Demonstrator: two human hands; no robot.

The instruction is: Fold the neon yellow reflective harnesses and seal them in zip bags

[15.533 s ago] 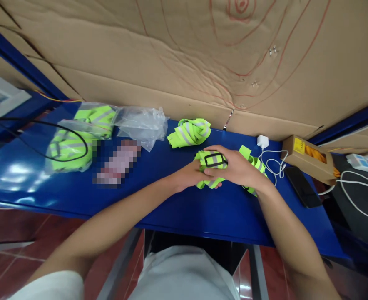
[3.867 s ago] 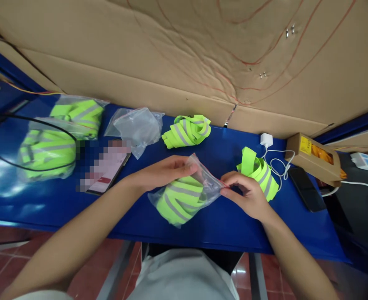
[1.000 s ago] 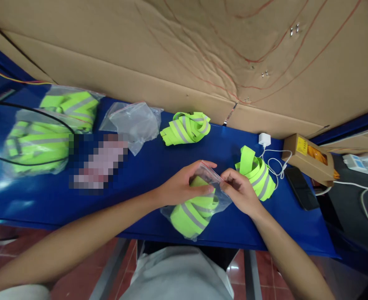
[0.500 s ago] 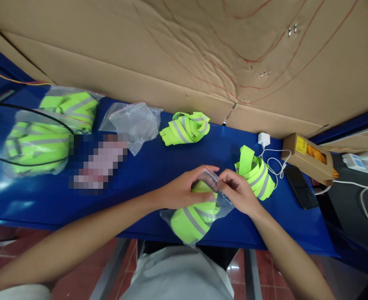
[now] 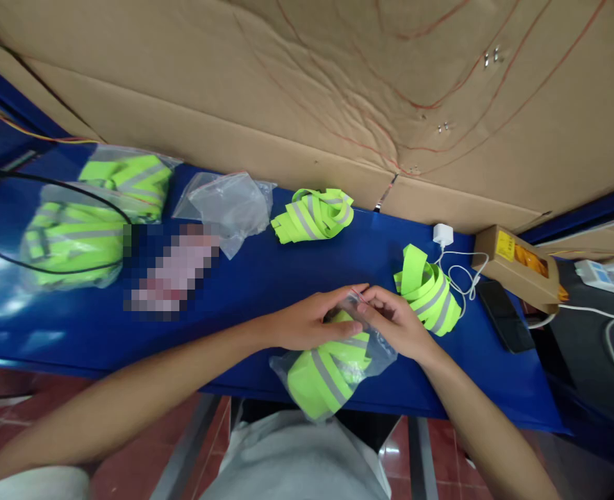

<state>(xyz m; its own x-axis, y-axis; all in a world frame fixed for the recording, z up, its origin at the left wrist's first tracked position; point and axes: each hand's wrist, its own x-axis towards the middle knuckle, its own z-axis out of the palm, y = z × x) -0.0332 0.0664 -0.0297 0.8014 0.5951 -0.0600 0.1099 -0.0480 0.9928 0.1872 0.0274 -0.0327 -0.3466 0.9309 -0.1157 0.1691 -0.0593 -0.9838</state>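
Note:
A clear plastic zip bag (image 5: 333, 368) stuffed with a folded neon-yellow reflective strap lies at the near edge of the blue table (image 5: 255, 278). My left hand (image 5: 312, 323) and my right hand (image 5: 393, 326) meet at the bag's top, fingers pinched together on its opening. A loose folded reflective strap (image 5: 428, 290) sits just right of my right hand. Another loose strap (image 5: 313, 214) lies farther back by the cardboard.
Two filled bags of straps (image 5: 93, 215) and an empty clear bag (image 5: 228, 205) lie at the left, with a black cable across them. A white charger (image 5: 443, 235), a cardboard box (image 5: 518, 267) and a black phone (image 5: 505, 316) sit at the right. Cardboard sheets (image 5: 307, 90) wall off the back.
My two hands have come closer together on the bag's opening, pinching it along the top. The bag has shifted slightly toward me over the table's near edge.

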